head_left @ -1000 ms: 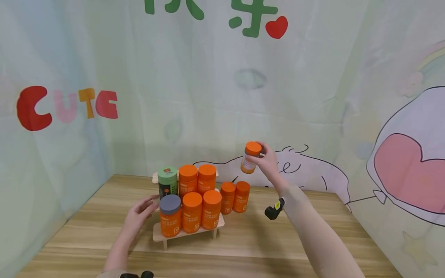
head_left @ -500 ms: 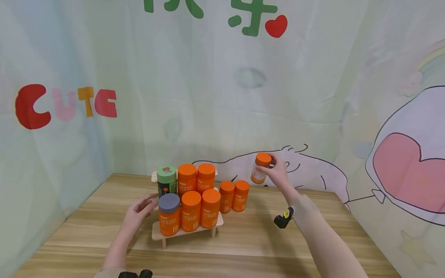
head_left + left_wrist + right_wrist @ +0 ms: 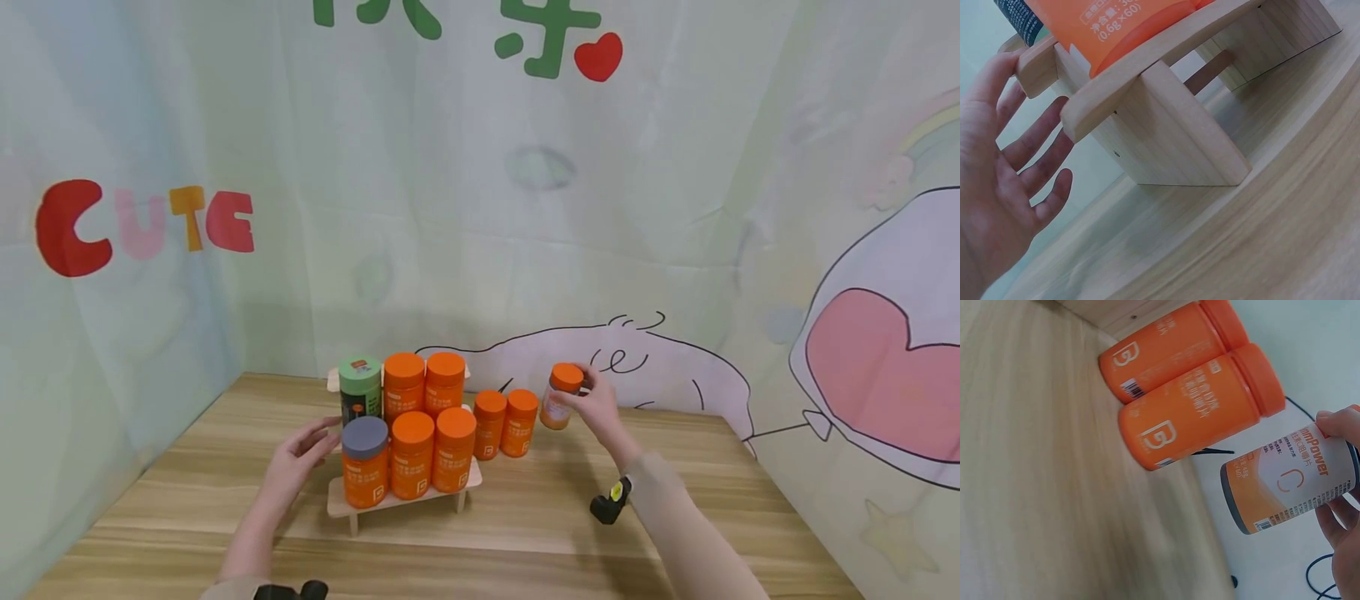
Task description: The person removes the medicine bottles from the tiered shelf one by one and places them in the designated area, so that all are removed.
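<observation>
The right hand grips a small orange-lidded jar with a whitish label, thumb and fingers round its upper part. Two orange jars stand just left of it. In the right wrist view the held jar is tilted, its base apart from those two. The left hand is beside the left end of a two-tier wooden rack, fingers loosely bent; in the left wrist view its fingertips are at the rack's edge, contact unclear.
On the rack's front tier stand a grey-lidded orange jar and two orange jars. Its upper tier bears a green-lidded dark jar and two orange jars. Behind the wooden table hangs a printed cloth.
The right hand has moved right and down with its jar, from above the two loose jars to a low place at their right. The left hand has stayed by the rack.
</observation>
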The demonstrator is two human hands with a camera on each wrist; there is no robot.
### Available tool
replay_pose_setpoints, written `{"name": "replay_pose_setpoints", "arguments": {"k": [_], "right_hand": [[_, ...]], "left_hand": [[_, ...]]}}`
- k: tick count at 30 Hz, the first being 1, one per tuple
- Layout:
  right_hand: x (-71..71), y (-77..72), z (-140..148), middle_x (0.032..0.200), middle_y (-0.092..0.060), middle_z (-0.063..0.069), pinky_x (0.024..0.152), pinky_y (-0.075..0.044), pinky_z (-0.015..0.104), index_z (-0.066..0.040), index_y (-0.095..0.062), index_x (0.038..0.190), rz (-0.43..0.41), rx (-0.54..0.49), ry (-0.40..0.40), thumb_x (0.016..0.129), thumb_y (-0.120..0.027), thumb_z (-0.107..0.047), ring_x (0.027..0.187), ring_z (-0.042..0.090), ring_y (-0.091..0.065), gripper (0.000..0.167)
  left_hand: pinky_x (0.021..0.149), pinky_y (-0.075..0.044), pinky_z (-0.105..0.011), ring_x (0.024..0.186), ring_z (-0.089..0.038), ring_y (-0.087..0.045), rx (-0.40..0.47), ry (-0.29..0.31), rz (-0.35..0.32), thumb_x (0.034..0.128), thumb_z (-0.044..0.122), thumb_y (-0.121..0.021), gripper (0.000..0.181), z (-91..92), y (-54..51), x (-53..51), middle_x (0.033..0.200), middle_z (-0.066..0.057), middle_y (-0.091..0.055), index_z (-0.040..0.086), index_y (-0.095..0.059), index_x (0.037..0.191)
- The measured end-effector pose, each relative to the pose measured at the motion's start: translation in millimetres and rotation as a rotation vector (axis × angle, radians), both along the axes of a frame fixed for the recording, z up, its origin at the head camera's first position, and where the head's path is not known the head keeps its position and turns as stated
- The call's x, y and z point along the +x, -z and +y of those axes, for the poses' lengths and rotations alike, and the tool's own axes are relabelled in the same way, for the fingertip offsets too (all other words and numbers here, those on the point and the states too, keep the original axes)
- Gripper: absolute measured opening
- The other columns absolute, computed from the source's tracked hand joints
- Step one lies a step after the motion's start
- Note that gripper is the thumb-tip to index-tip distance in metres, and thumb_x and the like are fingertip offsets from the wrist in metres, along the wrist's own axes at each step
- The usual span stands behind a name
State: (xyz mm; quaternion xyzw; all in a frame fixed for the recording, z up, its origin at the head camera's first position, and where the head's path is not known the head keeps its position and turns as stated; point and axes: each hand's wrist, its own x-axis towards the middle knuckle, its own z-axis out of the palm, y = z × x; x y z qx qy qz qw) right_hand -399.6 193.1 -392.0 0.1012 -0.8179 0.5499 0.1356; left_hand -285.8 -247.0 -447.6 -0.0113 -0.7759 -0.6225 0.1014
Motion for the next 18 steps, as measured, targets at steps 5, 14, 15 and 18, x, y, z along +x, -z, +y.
{"name": "replay_pose_setpoints", "arguments": {"k": [5, 14, 15, 18], "right_hand": [[1.3, 14.9, 1.8, 0.128, -0.059, 0.020, 0.102, -0.045, 0.049, -0.003, -0.052, 0.132, -0.012, -0.014, -0.007, 0.080, -0.079, -0.008, 0.118, 0.033, -0.055, 0.059], [4.6, 27.2, 0.2, 0.126, -0.061, 0.019, 0.101, -0.047, 0.049, -0.001, -0.054, 0.130, 0.008, -0.024, -0.008, 0.078, -0.080, -0.007, 0.116, 0.033, -0.057, 0.059], [5.1, 28.7, 0.1, 0.125, -0.061, 0.019, 0.100, -0.047, 0.049, -0.001, -0.054, 0.130, 0.007, -0.028, -0.007, 0.077, -0.080, -0.006, 0.116, 0.033, -0.057, 0.059], [6.4, 32.7, -0.2, 0.125, -0.062, 0.019, 0.100, -0.047, 0.049, -0.001, -0.055, 0.129, -0.002, -0.022, -0.003, 0.077, -0.080, -0.005, 0.115, 0.033, -0.057, 0.058]], "left_hand": [[0.083, -0.046, -0.017, 0.097, 0.016, -0.048, 0.016, 0.005, 0.007, 0.1001, 0.029, -0.056, 0.053, 0.8, -0.2, 0.1, 0.101, 0.035, -0.051, -0.004, -0.047, 0.140], [0.084, -0.047, -0.017, 0.096, 0.015, -0.049, 0.016, 0.007, 0.012, 0.1003, 0.029, -0.056, 0.053, -0.1, 0.1, -0.6, 0.098, 0.037, -0.052, -0.005, -0.046, 0.140], [0.084, -0.047, -0.017, 0.096, 0.015, -0.050, 0.015, 0.007, 0.010, 0.1003, 0.029, -0.056, 0.053, 0.0, 0.2, -0.7, 0.099, 0.036, -0.052, -0.004, -0.046, 0.140], [0.083, -0.046, -0.017, 0.096, 0.015, -0.050, 0.010, 0.002, 0.000, 0.1002, 0.029, -0.056, 0.053, 0.7, 0.0, -0.8, 0.105, 0.029, -0.055, -0.003, -0.047, 0.141]]}}
